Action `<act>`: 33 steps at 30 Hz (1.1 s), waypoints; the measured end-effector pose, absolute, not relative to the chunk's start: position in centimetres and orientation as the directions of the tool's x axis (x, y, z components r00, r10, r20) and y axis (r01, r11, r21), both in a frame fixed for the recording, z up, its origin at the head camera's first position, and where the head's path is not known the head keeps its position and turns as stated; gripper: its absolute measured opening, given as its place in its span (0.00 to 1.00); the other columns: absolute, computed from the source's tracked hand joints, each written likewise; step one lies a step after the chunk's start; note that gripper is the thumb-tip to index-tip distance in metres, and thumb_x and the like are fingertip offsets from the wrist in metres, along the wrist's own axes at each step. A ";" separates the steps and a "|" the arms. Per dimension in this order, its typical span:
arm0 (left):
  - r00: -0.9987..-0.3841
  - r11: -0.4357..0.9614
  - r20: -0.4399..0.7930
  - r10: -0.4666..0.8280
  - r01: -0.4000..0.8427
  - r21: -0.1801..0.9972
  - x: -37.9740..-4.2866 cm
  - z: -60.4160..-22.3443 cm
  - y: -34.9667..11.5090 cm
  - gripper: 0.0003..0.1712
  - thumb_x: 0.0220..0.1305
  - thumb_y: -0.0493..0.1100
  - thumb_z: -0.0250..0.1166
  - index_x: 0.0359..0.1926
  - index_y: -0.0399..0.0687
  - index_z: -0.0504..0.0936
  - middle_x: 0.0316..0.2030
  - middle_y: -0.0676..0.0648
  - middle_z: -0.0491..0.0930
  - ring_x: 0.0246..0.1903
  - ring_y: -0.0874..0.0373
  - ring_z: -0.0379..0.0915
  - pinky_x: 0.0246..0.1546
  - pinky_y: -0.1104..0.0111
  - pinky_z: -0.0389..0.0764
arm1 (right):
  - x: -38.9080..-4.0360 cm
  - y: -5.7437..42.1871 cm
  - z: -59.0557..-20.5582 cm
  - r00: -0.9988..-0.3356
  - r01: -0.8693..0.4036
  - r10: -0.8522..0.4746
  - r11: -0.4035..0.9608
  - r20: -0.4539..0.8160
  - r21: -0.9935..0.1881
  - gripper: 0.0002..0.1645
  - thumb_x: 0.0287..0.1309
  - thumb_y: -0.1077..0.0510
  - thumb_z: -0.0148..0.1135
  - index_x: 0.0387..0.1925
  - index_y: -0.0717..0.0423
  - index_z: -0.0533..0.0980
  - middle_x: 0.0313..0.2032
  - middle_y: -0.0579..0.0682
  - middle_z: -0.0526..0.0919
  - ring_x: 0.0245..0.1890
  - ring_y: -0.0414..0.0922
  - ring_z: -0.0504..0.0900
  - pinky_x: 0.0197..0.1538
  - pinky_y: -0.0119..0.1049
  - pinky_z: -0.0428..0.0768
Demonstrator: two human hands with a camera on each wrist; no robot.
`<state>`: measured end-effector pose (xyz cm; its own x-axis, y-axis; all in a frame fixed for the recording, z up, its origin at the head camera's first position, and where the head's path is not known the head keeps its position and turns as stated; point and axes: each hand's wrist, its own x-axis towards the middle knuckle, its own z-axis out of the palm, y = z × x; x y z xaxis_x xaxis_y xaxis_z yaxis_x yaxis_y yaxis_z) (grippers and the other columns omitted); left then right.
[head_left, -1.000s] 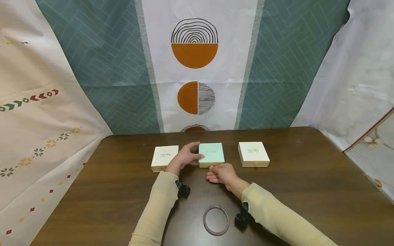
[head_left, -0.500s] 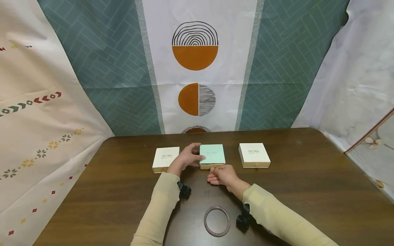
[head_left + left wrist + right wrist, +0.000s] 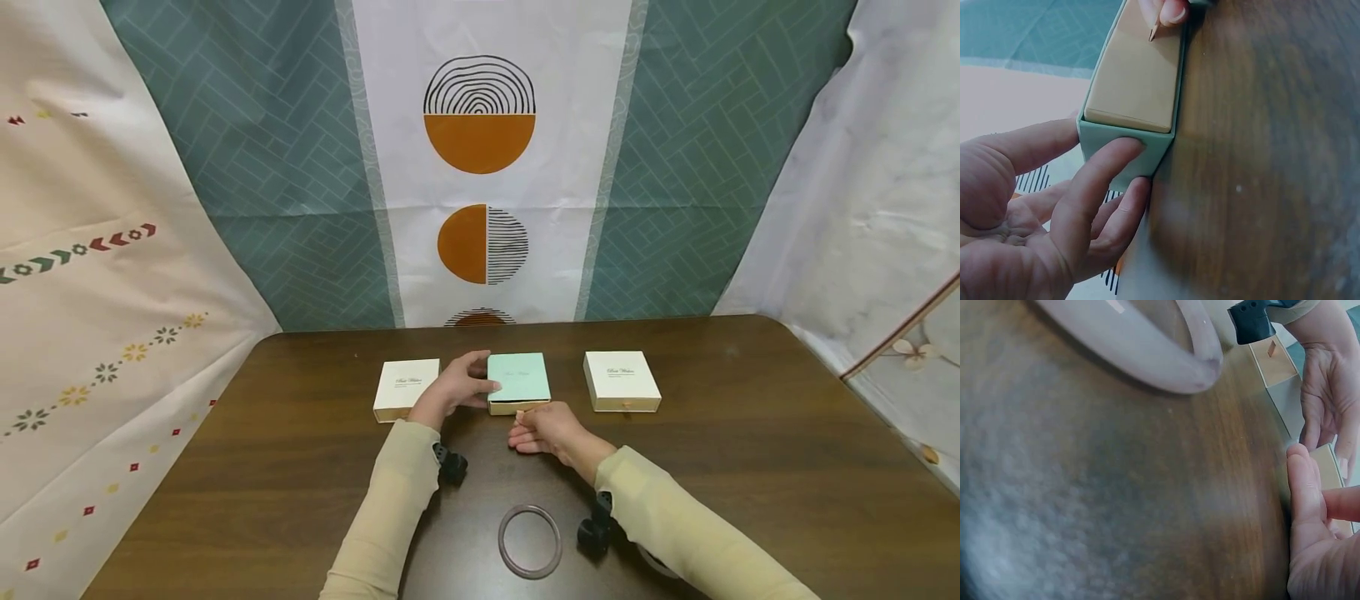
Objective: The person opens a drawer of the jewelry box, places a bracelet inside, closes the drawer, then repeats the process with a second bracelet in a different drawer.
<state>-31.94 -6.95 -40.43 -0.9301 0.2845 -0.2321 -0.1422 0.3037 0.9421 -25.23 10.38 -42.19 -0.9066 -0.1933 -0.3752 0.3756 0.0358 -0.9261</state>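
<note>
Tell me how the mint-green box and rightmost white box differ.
The mint-green box is faintly lettered; the rightmost white box is darkly lettered. The left hand touches the mint-green box while the right hand pinches its pull tab; neither touches the rightmost white box. Both have tan fronts and lie on the table.

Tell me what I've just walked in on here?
A person is handling a green box: the left hand holds it at its left end, while the right hand pinches the tab on its drawer. The drawer sticks out only slightly. One white box stands to the left and another to the right, both shut. A ring lies on the table, nearer the person.
</note>
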 end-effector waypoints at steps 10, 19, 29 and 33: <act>-0.934 0.284 -0.224 0.280 -0.142 0.948 -31.9 -40.7 -6.9 0.41 0.59 0.33 0.66 0.71 0.45 0.58 0.60 0.30 0.65 0.47 0.41 0.78 0.38 0.56 0.84 | -25.8 10.8 -42.6 -0.890 0.409 -0.206 0.038 -0.408 -0.912 0.12 0.66 0.66 0.49 0.41 0.74 0.74 0.22 0.51 0.82 0.24 0.41 0.83 0.32 0.33 0.84; -0.929 0.310 -0.246 0.276 -0.157 0.938 -31.7 -40.3 -7.1 0.42 0.60 0.33 0.65 0.72 0.47 0.56 0.61 0.31 0.65 0.45 0.42 0.80 0.40 0.58 0.84 | -25.6 10.6 -42.5 -0.892 0.400 -0.215 0.035 -0.398 -0.916 0.13 0.67 0.65 0.48 0.41 0.74 0.74 0.22 0.50 0.82 0.24 0.40 0.83 0.33 0.34 0.84; -0.933 0.303 -0.231 0.276 -0.144 0.942 -31.7 -40.4 -7.1 0.41 0.60 0.34 0.65 0.72 0.45 0.57 0.61 0.31 0.65 0.49 0.41 0.77 0.40 0.57 0.84 | -24.9 10.3 -42.5 -0.913 0.361 -0.183 0.048 -0.364 -0.931 0.15 0.68 0.64 0.49 0.41 0.77 0.74 0.21 0.50 0.82 0.23 0.39 0.83 0.32 0.32 0.84; -0.931 0.297 -0.239 0.276 -0.154 0.942 -31.7 -40.4 -7.1 0.42 0.60 0.33 0.66 0.72 0.46 0.57 0.60 0.31 0.65 0.49 0.41 0.77 0.40 0.57 0.84 | -24.3 10.1 -42.6 -0.912 0.381 -0.153 0.019 -0.380 -0.924 0.13 0.67 0.65 0.50 0.42 0.76 0.74 0.22 0.50 0.82 0.23 0.39 0.83 0.31 0.32 0.84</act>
<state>-31.68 -7.08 -40.40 -0.9309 0.2759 -0.2393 -0.1544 0.2966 0.9425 -24.28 10.12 -42.60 -0.9124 -0.1529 -0.3797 0.3813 0.0194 -0.9242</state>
